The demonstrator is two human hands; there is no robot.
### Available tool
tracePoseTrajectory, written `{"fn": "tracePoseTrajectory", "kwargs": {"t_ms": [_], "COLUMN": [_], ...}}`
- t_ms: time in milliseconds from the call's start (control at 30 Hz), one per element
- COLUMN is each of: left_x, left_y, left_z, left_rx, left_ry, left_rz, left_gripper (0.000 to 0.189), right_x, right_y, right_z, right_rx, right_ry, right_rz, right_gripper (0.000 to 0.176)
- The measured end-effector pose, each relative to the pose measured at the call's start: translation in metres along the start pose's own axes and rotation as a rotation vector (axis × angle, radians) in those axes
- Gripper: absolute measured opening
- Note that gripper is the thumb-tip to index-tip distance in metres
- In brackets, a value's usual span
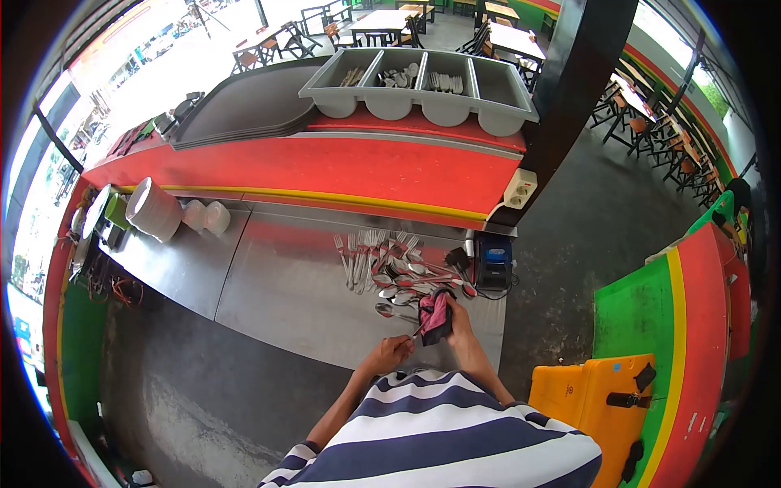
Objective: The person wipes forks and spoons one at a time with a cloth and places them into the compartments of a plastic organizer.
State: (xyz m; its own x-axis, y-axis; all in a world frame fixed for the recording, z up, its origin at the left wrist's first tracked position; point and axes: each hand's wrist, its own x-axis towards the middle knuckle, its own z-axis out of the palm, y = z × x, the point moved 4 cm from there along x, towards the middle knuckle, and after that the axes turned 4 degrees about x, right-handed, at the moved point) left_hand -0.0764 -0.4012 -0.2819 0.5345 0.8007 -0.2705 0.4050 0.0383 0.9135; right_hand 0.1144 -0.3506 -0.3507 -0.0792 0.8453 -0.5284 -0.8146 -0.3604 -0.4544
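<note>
My left hand (390, 354) is closed on the handle end of a piece of cutlery whose other end is hidden in a cloth. My right hand (460, 322) grips the pink and black cloth (435, 315), wrapped around that piece. Just beyond both hands, a loose pile of forks and spoons (399, 268) lies on the steel counter (277, 276). One spoon (385, 310) lies at the near side of the pile, close to the cloth.
A blue and black device (493, 262) stands right of the pile. A grey four-compartment cutlery tray (419, 102) and dark serving trays (244, 102) rest on the red ledge. Stacked white bowls (153, 210) stand at the left. An orange case (586, 407) is at the lower right.
</note>
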Motion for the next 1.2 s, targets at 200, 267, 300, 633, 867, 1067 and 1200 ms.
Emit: {"fn": "tracePoseTrajectory", "kwargs": {"t_ms": [200,267,300,633,867,1067,1200], "left_x": [-0.006,-0.01,-0.012,-0.031,-0.009,0.008,0.01], "left_y": [-0.004,-0.002,-0.001,-0.006,-0.009,-0.023,-0.021], "left_z": [0.002,-0.002,-0.004,-0.031,-0.014,0.008,0.024], "left_rx": [0.025,0.021,0.023,-0.09,-0.359,-0.505,-0.718], "left_ry": [0.007,-0.014,-0.026,0.036,0.182,0.153,0.039], "left_rz": [0.02,-0.007,-0.017,-0.137,-0.007,-0.039,-0.076], "left_gripper": [0.022,0.021,0.021,0.027,0.035,0.034,0.031], "right_x": [0.0,-0.01,-0.017,-0.006,-0.006,-0.032,-0.047], "right_y": [-0.009,-0.014,-0.02,-0.038,0.002,0.001,-0.01], "right_z": [-0.017,-0.014,-0.006,-0.032,-0.016,0.014,0.029], "right_rx": [-0.08,-0.105,-0.11,-0.064,-0.596,-0.877,-0.745], "right_ry": [0.055,0.062,0.074,0.182,-0.072,-0.177,-0.393], "right_rz": [0.009,0.007,0.003,-0.178,-0.08,0.028,-0.016], "right_gripper": [0.029,0.029,0.03,0.028,0.043,0.052,0.043]}}
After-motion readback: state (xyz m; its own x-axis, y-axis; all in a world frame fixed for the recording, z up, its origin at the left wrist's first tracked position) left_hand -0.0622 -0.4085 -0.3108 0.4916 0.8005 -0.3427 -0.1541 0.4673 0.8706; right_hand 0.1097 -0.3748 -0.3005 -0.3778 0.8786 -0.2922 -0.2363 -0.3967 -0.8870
